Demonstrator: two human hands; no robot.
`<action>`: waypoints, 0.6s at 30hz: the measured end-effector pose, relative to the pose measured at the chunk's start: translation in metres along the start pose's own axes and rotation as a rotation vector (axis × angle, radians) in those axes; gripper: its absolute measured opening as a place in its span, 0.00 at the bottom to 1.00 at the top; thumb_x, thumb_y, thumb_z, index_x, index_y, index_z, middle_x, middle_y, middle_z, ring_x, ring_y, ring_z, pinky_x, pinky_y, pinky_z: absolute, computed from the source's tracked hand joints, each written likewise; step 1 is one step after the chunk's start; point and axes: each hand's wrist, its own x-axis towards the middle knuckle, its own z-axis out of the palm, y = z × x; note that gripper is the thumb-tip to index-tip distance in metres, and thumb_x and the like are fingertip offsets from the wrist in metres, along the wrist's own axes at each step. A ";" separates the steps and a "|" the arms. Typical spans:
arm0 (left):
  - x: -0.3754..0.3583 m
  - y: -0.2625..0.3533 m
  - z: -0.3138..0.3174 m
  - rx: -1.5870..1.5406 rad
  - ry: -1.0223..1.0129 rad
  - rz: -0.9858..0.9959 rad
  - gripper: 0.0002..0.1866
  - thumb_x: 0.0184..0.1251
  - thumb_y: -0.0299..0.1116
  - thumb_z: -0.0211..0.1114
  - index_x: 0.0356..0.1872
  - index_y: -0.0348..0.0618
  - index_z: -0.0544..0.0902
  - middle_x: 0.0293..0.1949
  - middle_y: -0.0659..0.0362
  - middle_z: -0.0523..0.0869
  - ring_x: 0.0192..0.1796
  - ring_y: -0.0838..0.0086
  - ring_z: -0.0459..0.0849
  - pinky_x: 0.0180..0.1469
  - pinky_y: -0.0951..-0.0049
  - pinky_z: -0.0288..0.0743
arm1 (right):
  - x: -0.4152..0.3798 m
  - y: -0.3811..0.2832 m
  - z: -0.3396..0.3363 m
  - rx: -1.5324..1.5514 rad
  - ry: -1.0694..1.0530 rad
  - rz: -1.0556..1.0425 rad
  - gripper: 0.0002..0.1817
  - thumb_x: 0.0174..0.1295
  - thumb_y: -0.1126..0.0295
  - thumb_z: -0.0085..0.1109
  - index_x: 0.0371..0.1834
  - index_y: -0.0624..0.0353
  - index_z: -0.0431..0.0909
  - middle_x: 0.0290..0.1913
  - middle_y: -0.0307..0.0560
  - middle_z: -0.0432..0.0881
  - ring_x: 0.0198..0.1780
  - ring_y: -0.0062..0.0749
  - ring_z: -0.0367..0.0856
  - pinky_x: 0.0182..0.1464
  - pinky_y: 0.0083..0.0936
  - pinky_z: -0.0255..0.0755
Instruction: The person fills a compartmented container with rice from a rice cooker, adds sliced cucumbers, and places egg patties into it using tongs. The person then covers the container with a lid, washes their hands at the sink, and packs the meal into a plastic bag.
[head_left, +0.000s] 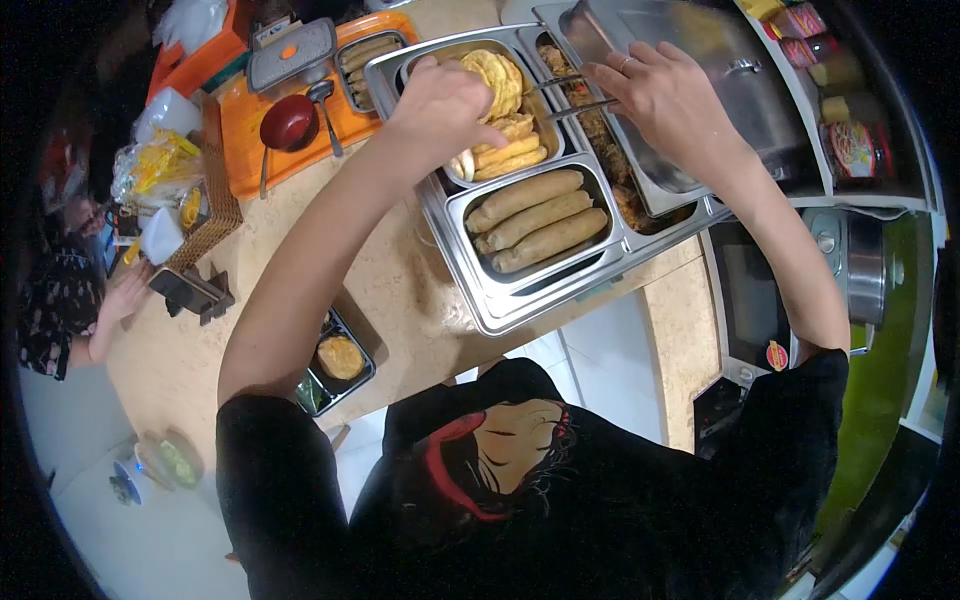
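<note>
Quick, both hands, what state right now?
Left hand: fingers curled beside the yellow food; whether it grips anything cannot be told.
Right hand: closed on metal tongs, their tips apart.

My right hand (668, 108) grips metal tongs (585, 109), their tips beside the yellow food pieces (492, 80). I see my left hand (447, 105) over that food's near side; three brown rolls (537, 221) lie in a steel pan (463, 238) closer in.
</note>
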 end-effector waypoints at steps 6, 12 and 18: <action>0.009 -0.001 0.002 -0.072 -0.030 0.065 0.09 0.54 0.41 0.67 0.29 0.46 0.85 0.30 0.57 0.83 0.41 0.64 0.80 0.48 0.63 0.68 | -0.015 0.003 0.007 -0.005 0.032 0.044 0.24 0.49 0.66 0.66 0.52 0.54 0.76 0.45 0.37 0.80 0.46 0.29 0.77 0.49 0.26 0.69; 0.010 -0.004 0.003 -0.090 -0.016 0.020 0.07 0.53 0.36 0.62 0.28 0.46 0.84 0.35 0.58 0.85 0.45 0.66 0.80 0.50 0.65 0.68 | 0.001 -0.008 0.013 0.095 0.067 0.016 0.21 0.49 0.67 0.66 0.48 0.56 0.76 0.42 0.43 0.81 0.45 0.33 0.80 0.46 0.29 0.72; 0.002 -0.010 0.008 -0.135 0.005 -0.011 0.08 0.54 0.37 0.62 0.28 0.47 0.84 0.35 0.60 0.85 0.45 0.67 0.80 0.50 0.64 0.66 | 0.020 -0.016 0.047 0.255 0.026 -0.054 0.16 0.49 0.70 0.65 0.43 0.59 0.79 0.29 0.46 0.82 0.35 0.38 0.83 0.38 0.31 0.74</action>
